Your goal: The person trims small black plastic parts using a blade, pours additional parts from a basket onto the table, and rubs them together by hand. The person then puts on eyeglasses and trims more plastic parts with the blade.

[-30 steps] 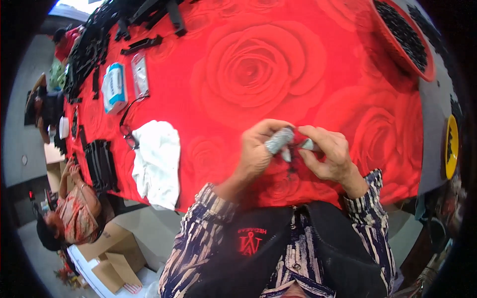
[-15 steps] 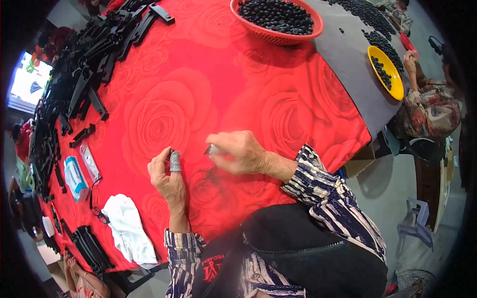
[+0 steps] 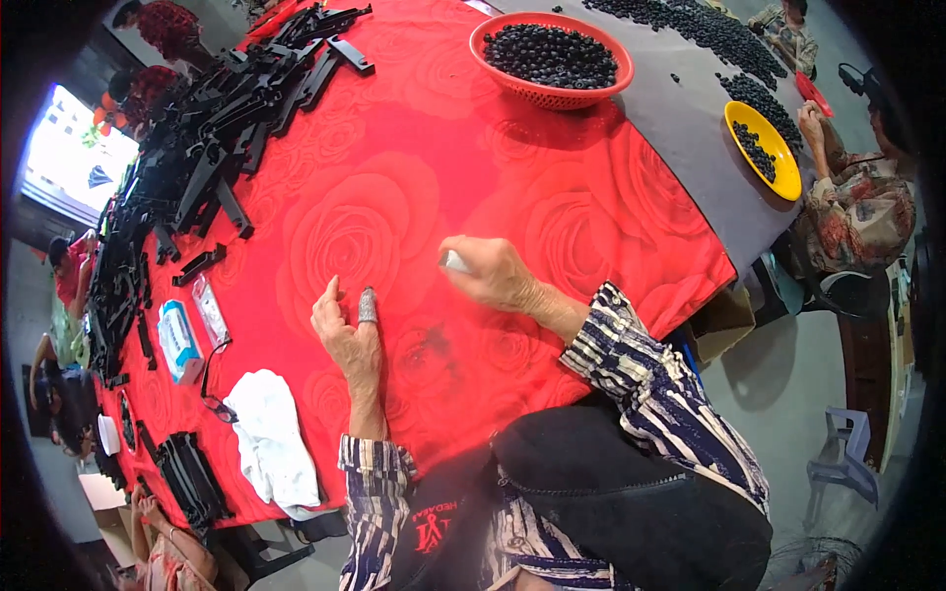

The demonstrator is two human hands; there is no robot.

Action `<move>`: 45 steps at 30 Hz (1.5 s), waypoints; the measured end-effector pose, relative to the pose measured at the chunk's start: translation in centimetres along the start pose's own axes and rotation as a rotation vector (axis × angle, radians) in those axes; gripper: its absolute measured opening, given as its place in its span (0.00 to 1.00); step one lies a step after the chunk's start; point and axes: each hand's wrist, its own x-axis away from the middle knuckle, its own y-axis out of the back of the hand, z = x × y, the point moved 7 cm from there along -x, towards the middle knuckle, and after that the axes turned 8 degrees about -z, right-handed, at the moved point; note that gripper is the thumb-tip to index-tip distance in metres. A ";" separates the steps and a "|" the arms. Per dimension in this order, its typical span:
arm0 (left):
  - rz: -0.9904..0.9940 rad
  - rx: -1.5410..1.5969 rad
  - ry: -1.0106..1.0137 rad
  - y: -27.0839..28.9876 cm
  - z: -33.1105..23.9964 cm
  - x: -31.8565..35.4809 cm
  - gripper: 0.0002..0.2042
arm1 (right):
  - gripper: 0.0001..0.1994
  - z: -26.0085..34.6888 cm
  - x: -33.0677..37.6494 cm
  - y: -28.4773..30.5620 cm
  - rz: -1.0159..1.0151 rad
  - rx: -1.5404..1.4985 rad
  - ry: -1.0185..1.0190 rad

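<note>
My left hand [image 3: 347, 333] is held over the red rose-patterned cloth [image 3: 473, 177], its fingers apart and nothing visible between them. A grey wrap [image 3: 368, 305] covers its thumb. To the right, my right hand [image 3: 496, 278] is closed in the air above the cloth. A pale wrap or cover [image 3: 456, 261] shows at its thumb; whatever the fingers hold, if anything, is hidden. A red plastic basket [image 3: 552, 96] full of small round black pieces [image 3: 547, 57] stands beyond both hands. A long heap of black plastic parts [image 3: 212, 163] lies to the left.
Near the left edge are a white glove or cloth [image 3: 268, 433], a blue-and-white box [image 3: 178, 340], a clear packet [image 3: 210, 307] and stacked black strips [image 3: 193, 481]. At right, a co-worker [image 3: 855, 202] sits by a yellow dish [image 3: 764, 150] of black pieces.
My left hand's fingers have spread, and the small dark thing at its fingertips no longer shows. My right hand has moved up and right; the dark tip at its fingers is hidden now.
</note>
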 end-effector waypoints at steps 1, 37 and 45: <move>-0.021 0.015 -0.027 0.0 -0.2 0.0 0.22 | 0.10 -0.1 -0.2 0.2 -0.006 0.005 -0.025; -0.190 0.044 -0.108 2.0 -0.2 1.0 0.14 | 0.10 15.3 -2.1 10.4 0.074 -0.419 0.226; -0.181 0.097 -0.137 1.8 -1.0 1.1 0.12 | 0.08 26.5 -1.9 14.1 -0.148 -0.959 0.433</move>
